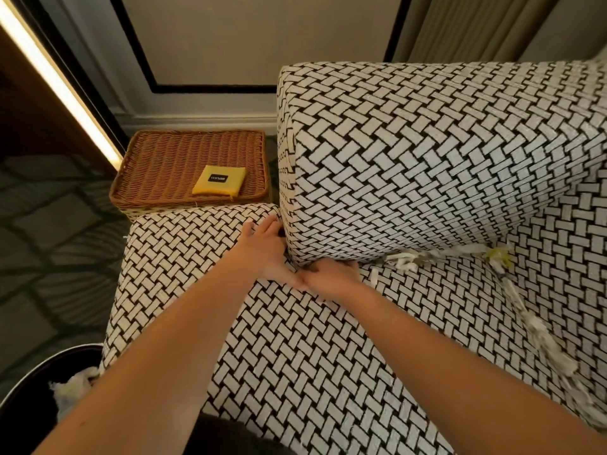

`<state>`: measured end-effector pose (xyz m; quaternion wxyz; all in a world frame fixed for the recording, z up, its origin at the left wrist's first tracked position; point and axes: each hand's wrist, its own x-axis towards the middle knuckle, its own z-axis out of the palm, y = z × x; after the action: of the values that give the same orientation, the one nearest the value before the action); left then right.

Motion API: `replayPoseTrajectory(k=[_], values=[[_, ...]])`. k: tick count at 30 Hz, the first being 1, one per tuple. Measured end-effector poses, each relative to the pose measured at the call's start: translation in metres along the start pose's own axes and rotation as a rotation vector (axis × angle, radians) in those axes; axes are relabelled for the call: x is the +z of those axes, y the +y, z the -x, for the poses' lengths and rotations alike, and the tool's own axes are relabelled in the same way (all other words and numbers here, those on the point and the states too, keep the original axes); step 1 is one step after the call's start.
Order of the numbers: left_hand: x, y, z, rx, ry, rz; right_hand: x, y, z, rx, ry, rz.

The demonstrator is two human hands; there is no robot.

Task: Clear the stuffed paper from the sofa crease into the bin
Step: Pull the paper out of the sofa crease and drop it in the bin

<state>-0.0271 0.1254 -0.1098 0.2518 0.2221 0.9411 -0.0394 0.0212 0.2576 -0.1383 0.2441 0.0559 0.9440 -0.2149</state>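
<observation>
Both my hands meet at the back left corner of the sofa seat [328, 356]. My left hand [266, 251] lies flat with its fingers pushed into the crease between the armrest and the back cushion [410, 165]. My right hand [331, 275] has its fingers tucked under the cushion's lower edge; whether it grips anything is hidden. Shredded white and yellow paper [407, 259] sticks out of the back crease to the right, and more paper [542, 339] runs down the right side crease. A black bin [42, 382] at the lower left holds crumpled paper [75, 385].
A wicker tray [164, 169] with a yellow packet [219, 179] stands on the floor behind the left armrest [184, 238]. Patterned carpet lies to the left, a wall and curtain behind the sofa.
</observation>
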Motion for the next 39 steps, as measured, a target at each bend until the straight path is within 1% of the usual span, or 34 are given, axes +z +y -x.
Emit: replayPoseTrajectory(k=[3, 9, 13, 19, 23, 25, 28, 31, 34, 37, 39], values=[[0.002, 0.002, 0.001, -0.01, 0.006, 0.064, -0.007, 0.0, 0.002, -0.013, -0.092, -0.053], [0.002, 0.005, 0.005, -0.035, 0.008, 0.151, -0.012, 0.003, 0.006, -0.038, -0.127, -0.156], [0.005, 0.007, 0.008, -0.037, 0.046, 0.202, -0.008, 0.005, 0.005, -0.027, -0.069, -0.209], [0.01, 0.01, 0.009, -0.058, 0.097, 0.228, -0.004, 0.006, 0.011, -0.022, 0.075, -0.391], [0.019, 0.014, 0.011, -0.072, 0.208, 0.255, 0.0, 0.005, 0.013, -0.042, 0.183, -0.339], [0.022, 0.014, 0.012, -0.082, 0.251, 0.257, 0.001, 0.005, 0.015, -0.063, 0.198, -0.33], [0.023, 0.015, 0.011, -0.086, 0.285, 0.278, -0.001, 0.007, 0.019, -0.093, 0.208, -0.417], [0.024, 0.014, 0.013, -0.085, 0.315, 0.325, -0.003, 0.008, 0.02, -0.079, 0.199, -0.479], [0.026, 0.015, 0.017, -0.099, 0.337, 0.365, -0.002, 0.007, 0.018, -0.072, 0.162, -0.437], [0.026, 0.021, 0.022, -0.129, 0.372, 0.384, -0.001, 0.004, 0.015, -0.089, 0.134, -0.275], [0.027, 0.025, 0.025, -0.146, 0.388, 0.399, -0.002, 0.005, 0.013, -0.087, 0.075, -0.201]])
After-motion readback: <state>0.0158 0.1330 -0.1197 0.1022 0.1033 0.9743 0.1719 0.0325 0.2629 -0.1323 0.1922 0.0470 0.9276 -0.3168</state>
